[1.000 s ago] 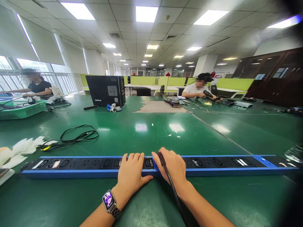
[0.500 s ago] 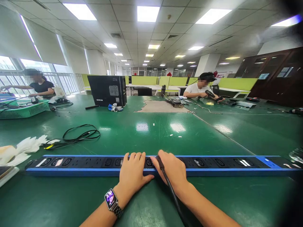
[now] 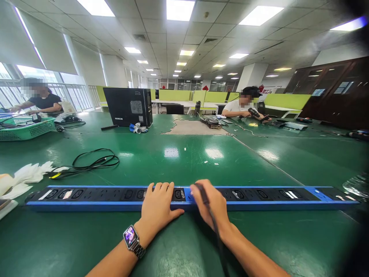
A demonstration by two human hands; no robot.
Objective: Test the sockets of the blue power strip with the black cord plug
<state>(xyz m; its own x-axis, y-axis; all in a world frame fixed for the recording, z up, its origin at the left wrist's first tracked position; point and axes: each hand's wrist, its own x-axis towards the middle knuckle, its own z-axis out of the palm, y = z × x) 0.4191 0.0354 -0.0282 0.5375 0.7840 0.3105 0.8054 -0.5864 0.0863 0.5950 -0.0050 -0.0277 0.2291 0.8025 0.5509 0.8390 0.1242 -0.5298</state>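
One left hand (image 3: pixel 157 207) grips the power strip (image 3: pixel 95 206) widely; the right hand (image 3: pixel 215 204) pinches a black cable (image 3: pixel 205 196).

green table (image 3: pixel 161 161); on it, power strip (image 3: pixel 186 197), black cable (image 3: pixel 82 168)

Black computer tower (image 3: pixel 122 109) just behind blue-and-white gloves (image 3: pixel 138 129), green basket (image 3: pixel 36 131) farther left

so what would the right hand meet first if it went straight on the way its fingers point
Most likely the strip: the right hand curls down over it, though any gap between them is hard to judge.
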